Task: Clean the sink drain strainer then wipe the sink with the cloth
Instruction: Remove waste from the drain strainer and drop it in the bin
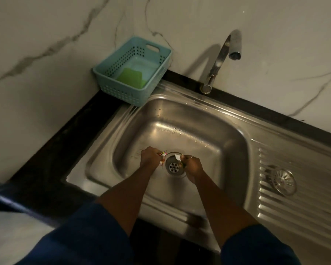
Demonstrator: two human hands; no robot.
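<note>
Both my hands are down in the steel sink [227,150], on either side of the drain [174,166], whose holes lie bare. My left hand [150,158] is curled around small coloured scraps, red, yellow and white. My right hand [193,166] pinches a small white scrap over the drain's right rim. The round metal strainer [282,181] lies out on the ribbed drainboard at the right. A green cloth [130,77] lies inside the light blue basket [107,81] at the back left corner.
A chrome tap [221,60] stands behind the basin, its spout over the back rim, with no water running. Water drops dot the basin's far slope. A black counter edge [52,165] borders the sink on the left. Marble wall tiles rise behind.
</note>
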